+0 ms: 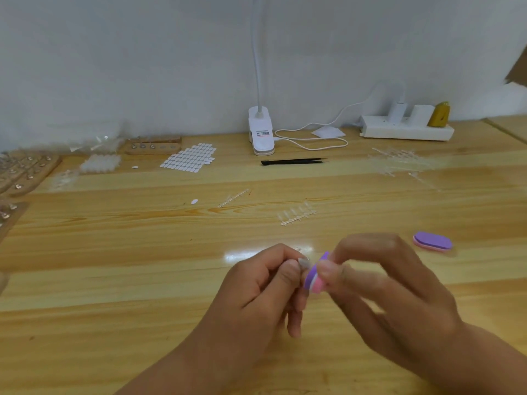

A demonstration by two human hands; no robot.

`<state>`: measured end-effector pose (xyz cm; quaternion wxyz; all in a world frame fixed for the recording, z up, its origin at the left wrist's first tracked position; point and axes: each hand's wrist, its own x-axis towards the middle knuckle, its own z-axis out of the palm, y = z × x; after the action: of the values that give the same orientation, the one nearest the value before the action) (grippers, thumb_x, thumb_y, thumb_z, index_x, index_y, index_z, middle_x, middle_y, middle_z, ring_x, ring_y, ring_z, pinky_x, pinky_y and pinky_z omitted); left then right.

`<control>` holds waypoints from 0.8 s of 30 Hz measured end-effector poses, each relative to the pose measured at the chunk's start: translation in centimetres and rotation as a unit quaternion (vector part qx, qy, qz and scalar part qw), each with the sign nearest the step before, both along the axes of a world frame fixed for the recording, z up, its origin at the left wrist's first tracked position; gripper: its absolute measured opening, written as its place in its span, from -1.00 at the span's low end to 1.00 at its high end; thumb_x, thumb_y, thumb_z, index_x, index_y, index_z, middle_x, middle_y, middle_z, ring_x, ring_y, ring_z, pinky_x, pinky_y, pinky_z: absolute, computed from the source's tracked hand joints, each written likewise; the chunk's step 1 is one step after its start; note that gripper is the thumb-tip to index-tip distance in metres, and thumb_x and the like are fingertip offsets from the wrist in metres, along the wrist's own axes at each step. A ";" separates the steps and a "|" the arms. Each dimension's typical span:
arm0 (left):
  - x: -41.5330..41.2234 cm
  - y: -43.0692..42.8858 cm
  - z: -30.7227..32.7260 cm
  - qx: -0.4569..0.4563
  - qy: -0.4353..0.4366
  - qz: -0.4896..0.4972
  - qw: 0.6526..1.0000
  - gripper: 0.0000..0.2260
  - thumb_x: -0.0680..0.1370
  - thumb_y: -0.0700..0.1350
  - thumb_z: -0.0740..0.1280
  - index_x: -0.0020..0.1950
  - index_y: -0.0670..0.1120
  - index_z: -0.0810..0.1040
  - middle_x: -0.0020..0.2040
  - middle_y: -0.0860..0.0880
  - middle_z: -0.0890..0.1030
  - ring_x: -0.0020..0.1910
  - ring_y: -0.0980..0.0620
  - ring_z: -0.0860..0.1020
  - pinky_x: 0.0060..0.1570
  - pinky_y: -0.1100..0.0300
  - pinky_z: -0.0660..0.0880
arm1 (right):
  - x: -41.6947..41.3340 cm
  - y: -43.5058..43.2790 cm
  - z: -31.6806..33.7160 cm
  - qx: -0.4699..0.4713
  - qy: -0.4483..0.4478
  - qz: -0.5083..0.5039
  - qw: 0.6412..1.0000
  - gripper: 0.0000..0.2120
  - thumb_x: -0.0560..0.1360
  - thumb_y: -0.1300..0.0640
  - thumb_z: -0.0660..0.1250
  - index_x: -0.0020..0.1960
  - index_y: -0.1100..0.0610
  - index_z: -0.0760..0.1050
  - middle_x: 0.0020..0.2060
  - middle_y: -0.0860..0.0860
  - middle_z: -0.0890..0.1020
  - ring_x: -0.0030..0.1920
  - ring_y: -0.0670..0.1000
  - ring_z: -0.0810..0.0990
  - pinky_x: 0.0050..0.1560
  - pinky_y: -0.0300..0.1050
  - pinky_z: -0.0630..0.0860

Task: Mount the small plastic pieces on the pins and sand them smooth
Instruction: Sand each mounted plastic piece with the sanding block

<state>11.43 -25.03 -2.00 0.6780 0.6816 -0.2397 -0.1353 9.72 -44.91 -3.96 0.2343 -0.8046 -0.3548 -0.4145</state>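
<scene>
My left hand [265,283] pinches a small clear plastic piece [304,263] between thumb and forefinger above the wooden table [142,252]. My right hand [379,283] grips a purple and pink sanding block [315,276] and holds its purple face against that piece. A second purple sanding block [433,242] lies on the table to the right. A clear sprue of plastic pieces [298,213] lies beyond my hands, another sprue [232,198] to its left. Wooden pin stands [154,146] sit at the back left, and more pin boards [25,169] line the left edge.
A white clip lamp [261,132] with its cable stands at the back centre, black tweezers [293,161] in front of it. A sheet of white adhesive tabs [189,158] lies left of the lamp. A white power strip [406,128] and a pile of clear sprues [399,163] occupy the back right.
</scene>
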 end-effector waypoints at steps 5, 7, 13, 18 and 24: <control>0.3 0.2 0.5 -0.020 0.075 -0.029 0.997 -0.77 0.57 -0.06 0.16 -0.24 -0.02 0.51 -0.43 0.06 0.38 -0.57 0.04 0.42 -0.45 0.27 0.36 | 0.7 -1.0 0.3 0.001 0.017 -0.040 0.999 -0.64 0.49 0.38 0.44 0.23 0.16 0.51 -0.01 0.11 0.58 -0.05 0.03 0.57 -0.03 -0.14 0.50; 0.4 0.2 0.7 -0.023 0.089 -0.044 0.995 -0.76 0.57 -0.07 0.15 -0.24 -0.04 0.52 -0.43 0.06 0.35 -0.58 0.05 0.41 -0.46 0.27 0.36 | 0.3 -0.4 0.4 0.030 0.023 -0.004 0.999 -0.67 0.53 0.34 0.40 0.26 0.13 0.51 0.05 0.06 0.53 -0.07 -0.03 0.56 -0.06 -0.20 0.47; 0.3 0.3 0.9 -0.038 0.125 -0.099 0.986 -0.78 0.58 -0.06 0.14 -0.23 -0.04 0.46 -0.40 0.05 0.29 -0.60 0.07 0.38 -0.44 0.30 0.33 | 0.6 -1.0 0.4 -0.006 0.029 -0.018 0.999 -0.71 0.54 0.32 0.38 0.23 0.16 0.48 0.01 0.08 0.55 0.01 0.00 0.56 0.05 -0.22 0.48; 0.2 0.2 0.7 -0.037 0.125 -0.125 0.984 -0.77 0.58 -0.06 0.15 -0.22 -0.04 0.50 -0.39 0.01 0.32 -0.60 0.08 0.39 -0.46 0.29 0.33 | -0.3 -0.1 0.5 -0.005 0.012 0.038 0.999 -0.76 0.60 0.25 0.32 0.26 0.18 0.45 0.09 0.03 0.50 0.11 -0.08 0.51 0.19 -0.31 0.41; 0.3 0.5 0.6 -0.032 0.133 -0.147 0.980 -0.77 0.60 -0.07 0.12 -0.21 -0.04 0.46 -0.40 0.08 0.32 -0.61 0.10 0.40 -0.45 0.35 0.32 | 0.3 -1.1 0.9 -0.003 0.029 -0.005 1.000 -0.80 0.61 0.23 0.31 0.23 0.18 0.45 0.02 0.07 0.54 0.03 -0.01 0.54 0.10 -0.27 0.45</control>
<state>11.72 -24.52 -1.39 0.6980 0.5930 -0.2493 -0.3147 10.01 -45.97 -3.04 0.2405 -0.8188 -0.3448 -0.3909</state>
